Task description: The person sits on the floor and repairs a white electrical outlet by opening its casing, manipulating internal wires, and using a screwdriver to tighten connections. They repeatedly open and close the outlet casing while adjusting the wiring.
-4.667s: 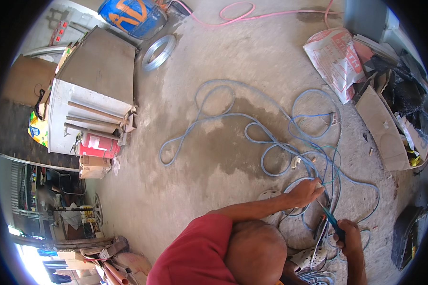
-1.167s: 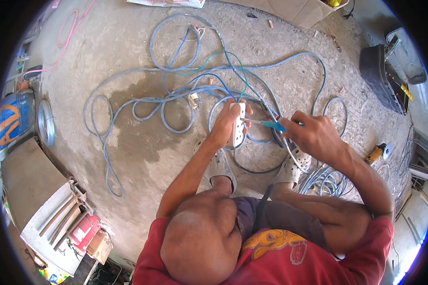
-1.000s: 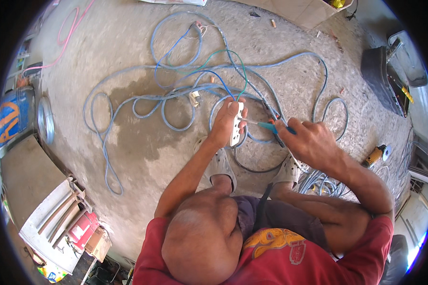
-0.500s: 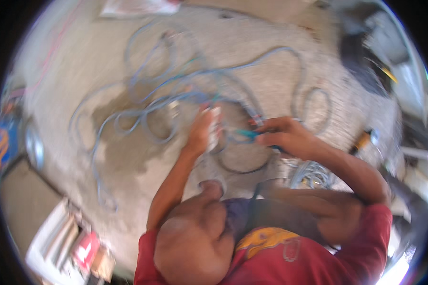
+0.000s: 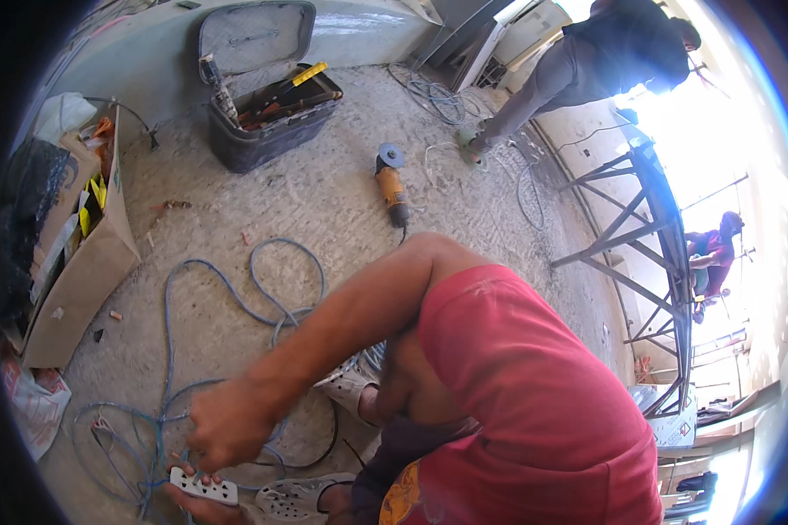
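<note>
Low at the left, my left hand grips a white extension socket, its fingers curled over the edge and its holed face up. Just above it is my right hand, closed with its back toward me; what is in its fingers is hidden. My right forearm and red sleeve cross the middle of the view. Blue-grey cable lies in loose loops on the concrete around both hands.
An angle grinder lies on the floor ahead. Beyond stands an open toolbox; at left, a filled cardboard box. A person stands far right near a metal frame; another person is beyond.
The view has swung to the right, bringing in the toolbox, grinder and people. My right hand has come over the socket; the teal-handled tool seen in it before is now hidden.
</note>
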Motion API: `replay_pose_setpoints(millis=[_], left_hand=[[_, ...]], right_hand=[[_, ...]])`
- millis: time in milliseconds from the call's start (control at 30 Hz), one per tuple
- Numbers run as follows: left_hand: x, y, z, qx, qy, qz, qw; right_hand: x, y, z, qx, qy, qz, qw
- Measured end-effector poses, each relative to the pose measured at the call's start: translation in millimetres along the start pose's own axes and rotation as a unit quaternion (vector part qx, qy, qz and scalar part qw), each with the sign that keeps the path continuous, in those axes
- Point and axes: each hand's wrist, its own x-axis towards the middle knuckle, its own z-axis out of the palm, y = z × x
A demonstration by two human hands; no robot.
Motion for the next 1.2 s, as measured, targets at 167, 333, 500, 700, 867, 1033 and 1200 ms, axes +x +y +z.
replay_pose_setpoints(millis=[167, 333, 500, 700, 867, 1033, 1200], left_hand=[[-1.6, -10.2, -7.5, -0.002, 0.010, -0.010, 1.000], [-3.9, -9.9, -3.2, 0.017, 0.044, 0.001, 0.999], [-4.6, -17.2, -0.2, 0.020, 0.023, 0.020, 0.999], [12.4, -23.8, -30.4, 0.000, 0.064, 0.066, 0.996], [-1.9, -23.7, -23.6, 0.032, 0.055, -0.009, 0.998], [-18.0, -16.2, -10.9, 0.013, -0.024, 0.025, 0.999], [-14.2, -26.7, 2.2, 0.098, -0.032, 0.060, 0.993]], right_hand=[[2.6, -9.0, 17.8, 0.118, 0.026, 0.132, 0.984], [-0.7, -9.3, 10.2, 0.191, 0.015, 0.268, 0.944], [-18.7, -3.7, 14.0, 0.242, 0.073, 0.355, 0.900], [-8.5, 8.7, 14.2, 0.389, 0.013, 0.534, 0.751], [-1.5, -2.3, -24.0, 0.179, -0.130, 0.344, 0.913], [10.3, -53.3, -16.6, -0.034, -0.169, 0.205, 0.963], [-9.2, -18.3, -9.8, 0.119, -0.099, 0.295, 0.943]])
